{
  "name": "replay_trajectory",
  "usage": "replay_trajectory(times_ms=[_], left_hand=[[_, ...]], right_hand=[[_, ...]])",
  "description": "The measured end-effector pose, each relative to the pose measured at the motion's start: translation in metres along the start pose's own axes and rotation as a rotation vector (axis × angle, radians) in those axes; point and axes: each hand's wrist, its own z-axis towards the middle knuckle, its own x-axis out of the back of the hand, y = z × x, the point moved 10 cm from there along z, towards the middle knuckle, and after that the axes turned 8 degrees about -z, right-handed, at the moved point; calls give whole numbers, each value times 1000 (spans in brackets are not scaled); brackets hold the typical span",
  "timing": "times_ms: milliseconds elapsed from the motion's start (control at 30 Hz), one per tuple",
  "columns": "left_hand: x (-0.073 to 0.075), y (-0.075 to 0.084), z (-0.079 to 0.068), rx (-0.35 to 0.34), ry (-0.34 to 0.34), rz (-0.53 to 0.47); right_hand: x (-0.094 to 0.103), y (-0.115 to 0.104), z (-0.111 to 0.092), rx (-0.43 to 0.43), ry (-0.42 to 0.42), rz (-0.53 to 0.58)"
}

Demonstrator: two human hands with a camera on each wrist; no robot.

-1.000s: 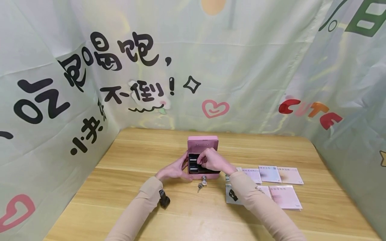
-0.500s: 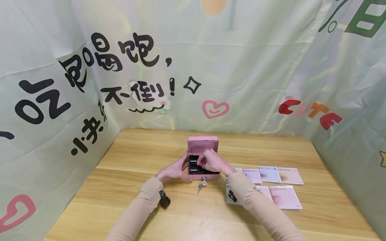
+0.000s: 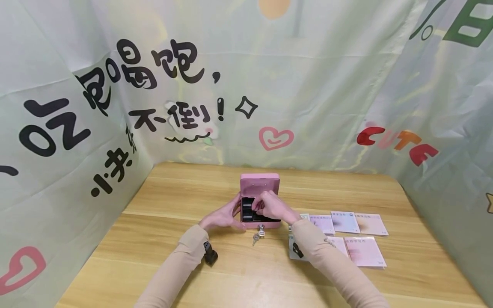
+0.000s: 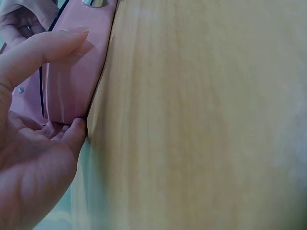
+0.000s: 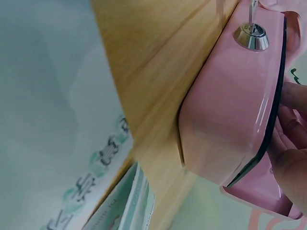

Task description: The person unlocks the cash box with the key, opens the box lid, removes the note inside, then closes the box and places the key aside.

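A small pink cash box (image 3: 250, 225) stands on the table with its lid (image 3: 259, 176) raised. Inside sits a black tray (image 3: 247, 211) with compartments. My left hand (image 3: 222, 216) grips the box at its left end, thumb (image 4: 57, 44) on the front face and fingers around the side. Reaching into the box from the right, my right hand (image 3: 271, 205) has bent fingers down at the tray; I cannot tell what they pinch, as the fingertips are hidden. A silver lock (image 5: 253, 36) juts from the front, with keys (image 3: 255, 238) hanging from it.
Play banknotes lie in two rows to the right, including a pink stack (image 3: 365, 251), a blue stack (image 3: 344, 222) and an orange stack (image 3: 371, 224). My right forearm (image 3: 327, 256) passes over some of them. A printed curtain (image 3: 231, 85) surrounds the wooden table (image 3: 185, 184).
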Motion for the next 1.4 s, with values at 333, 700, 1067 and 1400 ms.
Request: replay_trajectory(times_ms=[333, 700, 1067, 1400], left_hand=[[0, 0, 1, 7, 0, 18], [-1, 4, 1, -8, 1, 10], [5, 3, -8, 81, 63, 97], [25, 17, -11, -3, 294, 29]], right_hand=[[10, 4, -3, -28, 90, 168], [18, 13, -13, -131, 210, 367], [20, 28, -30, -261, 324, 504], [29, 54, -48, -457, 581, 683]])
